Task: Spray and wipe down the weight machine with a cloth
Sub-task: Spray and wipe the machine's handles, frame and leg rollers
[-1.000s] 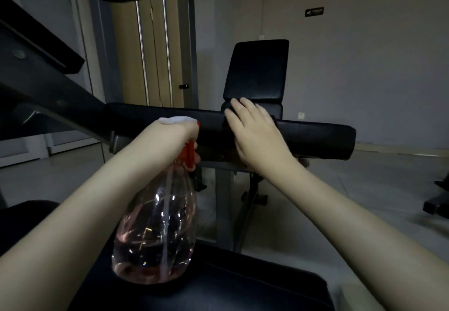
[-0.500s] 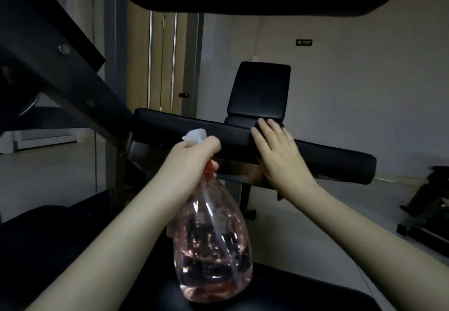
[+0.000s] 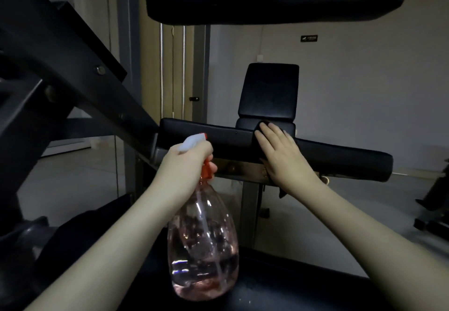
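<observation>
Left hand [image 3: 187, 162] grips the spray bottle [image 3: 204, 250] at its neck, light, slippery plastic I'd say; right hand [image 3: 281, 155] flat, pressing the soft cloth [image 3: 263, 124] onto the pad [image 3: 340, 158]

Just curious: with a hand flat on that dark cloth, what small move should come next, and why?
Probably slide the right hand and cloth rightward along the pad. The hand presses the cloth mid-pad, and the pad's right stretch lies beyond it. The left hand holds the spray bottle.

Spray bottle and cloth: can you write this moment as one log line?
left hand grips spray bottle | right hand presses dark cloth flat on long black pad | step: wipe
</observation>
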A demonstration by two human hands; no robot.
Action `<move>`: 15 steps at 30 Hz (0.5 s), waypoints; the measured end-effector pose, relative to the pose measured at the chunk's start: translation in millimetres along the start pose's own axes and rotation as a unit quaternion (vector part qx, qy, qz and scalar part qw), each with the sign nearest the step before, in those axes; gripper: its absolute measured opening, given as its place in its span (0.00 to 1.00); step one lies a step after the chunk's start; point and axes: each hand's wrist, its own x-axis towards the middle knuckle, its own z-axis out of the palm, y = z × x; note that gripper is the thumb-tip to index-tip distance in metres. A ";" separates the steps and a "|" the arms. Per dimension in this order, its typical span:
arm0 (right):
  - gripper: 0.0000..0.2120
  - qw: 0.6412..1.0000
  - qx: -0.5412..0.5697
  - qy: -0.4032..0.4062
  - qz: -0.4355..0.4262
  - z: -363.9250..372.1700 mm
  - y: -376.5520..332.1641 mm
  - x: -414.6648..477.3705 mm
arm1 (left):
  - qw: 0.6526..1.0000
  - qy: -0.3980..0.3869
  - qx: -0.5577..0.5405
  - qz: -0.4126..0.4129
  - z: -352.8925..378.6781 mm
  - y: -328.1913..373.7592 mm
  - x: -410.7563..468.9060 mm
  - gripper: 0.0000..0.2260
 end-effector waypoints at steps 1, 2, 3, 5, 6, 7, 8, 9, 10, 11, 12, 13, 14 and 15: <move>0.32 1.000 0.002 -0.007 0.004 1.0 -0.1 0.1 | 1.000 0.003 -0.004 -0.011 -4.6 0.8 -2.2 0.09; 0.33 1.000 0.000 -0.005 -0.001 2.8 -0.3 0.3 | 1.000 0.007 0.010 -0.004 -7.7 3.1 -6.5 0.08; 0.34 1.000 0.000 0.002 -0.003 4.2 -0.4 1.7 | 0.999 0.000 0.036 0.024 -9.2 4.8 -8.2 0.07; 0.35 1.000 0.000 0.007 -0.008 5.6 0.7 0.5 | 0.993 -0.009 0.089 0.070 -9.9 6.6 -16.8 0.08; 0.35 1.000 -0.004 0.018 -0.015 6.8 1.4 0.6 | 0.992 -0.008 0.100 0.071 -10.9 6.0 -20.8 0.11; 0.36 1.000 -0.008 0.020 -0.018 7.6 1.8 -0.5 | 0.993 -0.004 0.102 0.066 -11.9 4.3 -17.7 0.13; 0.37 1.000 -0.008 0.019 -0.019 8.4 1.9 -0.6 | 0.994 0.008 0.101 0.051 -12.1 4.1 -15.0 0.12; 0.37 1.000 -0.008 0.023 -0.019 9.2 3.0 -1.2 | 0.995 0.018 0.093 0.035 -11.7 2.6 -11.2 0.10; 0.37 0.999 -0.002 0.028 -0.020 10.5 4.2 -0.8 | 0.996 0.035 0.075 0.013 -10.2 2.8 -5.3 0.07; 0.37 0.999 0.001 0.031 -0.022 11.1 5.2 -1.3 | 0.997 0.059 0.048 -0.012 -9.8 1.9 -0.9 0.06; 0.37 0.999 0.004 0.032 -0.025 11.6 5.5 -2.0 | 0.996 0.080 0.016 -0.036 -10.7 1.2 2.1 0.06; 0.37 0.999 0.005 0.035 -0.028 12.8 5.9 -2.2 | 0.994 0.098 -0.010 -0.049 -13.5 -1.1 5.3 0.06; 0.36 0.999 0.005 0.035 -0.031 13.1 6.2 -2.5 | 0.992 0.108 -0.026 -0.058 -15.9 -2.3 7.2 0.05; 0.36 0.999 0.005 0.040 -0.031 13.4 6.4 -2.4 | 0.990 0.119 -0.038 -0.058 -17.9 -3.3 7.5 0.05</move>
